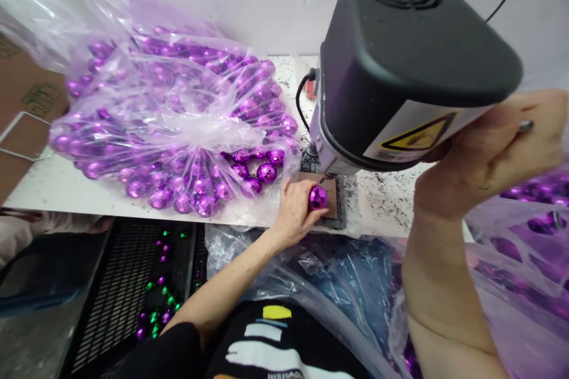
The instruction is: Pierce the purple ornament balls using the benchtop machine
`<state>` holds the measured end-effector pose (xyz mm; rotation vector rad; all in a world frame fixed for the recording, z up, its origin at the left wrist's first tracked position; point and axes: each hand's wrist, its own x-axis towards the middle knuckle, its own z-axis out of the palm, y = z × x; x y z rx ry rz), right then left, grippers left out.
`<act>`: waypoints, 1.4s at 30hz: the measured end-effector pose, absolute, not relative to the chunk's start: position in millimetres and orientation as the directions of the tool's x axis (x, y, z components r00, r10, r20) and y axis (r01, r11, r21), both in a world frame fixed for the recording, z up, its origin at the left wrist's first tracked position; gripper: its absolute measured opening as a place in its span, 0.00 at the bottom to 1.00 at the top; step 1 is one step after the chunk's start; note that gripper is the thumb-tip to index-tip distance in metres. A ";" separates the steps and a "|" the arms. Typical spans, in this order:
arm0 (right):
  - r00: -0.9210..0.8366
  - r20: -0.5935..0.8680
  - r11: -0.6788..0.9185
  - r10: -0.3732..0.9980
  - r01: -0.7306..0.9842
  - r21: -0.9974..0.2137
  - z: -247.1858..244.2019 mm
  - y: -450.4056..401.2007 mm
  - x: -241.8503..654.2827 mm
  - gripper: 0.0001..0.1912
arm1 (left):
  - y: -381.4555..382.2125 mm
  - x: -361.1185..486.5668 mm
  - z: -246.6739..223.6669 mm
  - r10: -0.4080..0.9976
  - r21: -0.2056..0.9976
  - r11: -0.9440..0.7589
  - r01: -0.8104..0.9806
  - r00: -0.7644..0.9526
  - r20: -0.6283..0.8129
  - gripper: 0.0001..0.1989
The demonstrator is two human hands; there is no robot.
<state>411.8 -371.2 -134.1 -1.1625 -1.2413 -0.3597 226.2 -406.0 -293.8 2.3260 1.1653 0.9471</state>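
Between the fingers of my left hand [297,207] is a shiny purple faceted ball [317,197], held over a brown pad [331,211] on the base of a black drill press [427,41]. The thin tip of the machine [323,179] is just above the ball. My right hand [484,148] is raised at the machine's right side, its fingers curled and partly hidden behind the housing; what they grip cannot be made out. A warning label faces me on the housing.
A clear bag of purple balls [178,130] covers the left of the white table [386,201]. More bagged purple balls [528,249] lie at right. A black crate [111,290] with small green and purple beads stands below; a cardboard box [26,95] is far left.
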 end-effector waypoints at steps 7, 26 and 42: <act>0.412 0.848 0.427 0.333 0.736 -0.526 -139.1 -367.2 412.8 0.30 | -433.5 194.3 -273.1 0.757 0.579 -0.644 0.500 0.528 0.385 0.35; 0.408 0.825 0.450 0.390 0.698 -0.558 -125.4 -361.0 409.3 0.35 | -343.1 140.4 -263.8 0.944 0.604 -0.330 0.726 0.241 0.227 0.29; 0.351 0.850 0.519 0.392 0.679 -0.520 -124.7 -333.1 419.8 0.26 | -358.7 205.5 -274.0 0.917 0.969 0.013 0.245 0.383 -0.109 0.23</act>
